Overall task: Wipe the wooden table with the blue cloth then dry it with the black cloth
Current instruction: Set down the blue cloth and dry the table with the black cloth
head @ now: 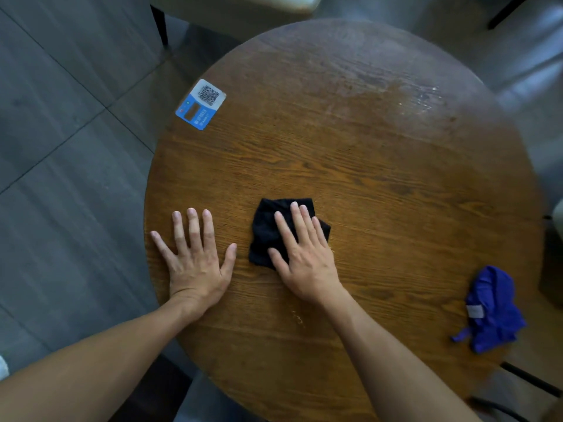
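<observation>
The round wooden table (380, 166) fills most of the view. A black cloth (268, 229) lies flat near its front middle, and my right hand (304, 257) presses down on it with fingers spread flat. My left hand (195, 260) rests palm down on the bare wood near the left edge, fingers apart, holding nothing. The blue cloth (493, 312) lies crumpled at the right edge of the table, away from both hands. A damp, shiny patch (423, 99) shows on the far right part of the tabletop.
A blue and white QR-code sticker (201, 104) sits on the table's far left rim. A chair (237, 10) stands beyond the table at the top. Grey tiled floor (61, 147) lies to the left. Dark chair legs (530, 379) show at the lower right.
</observation>
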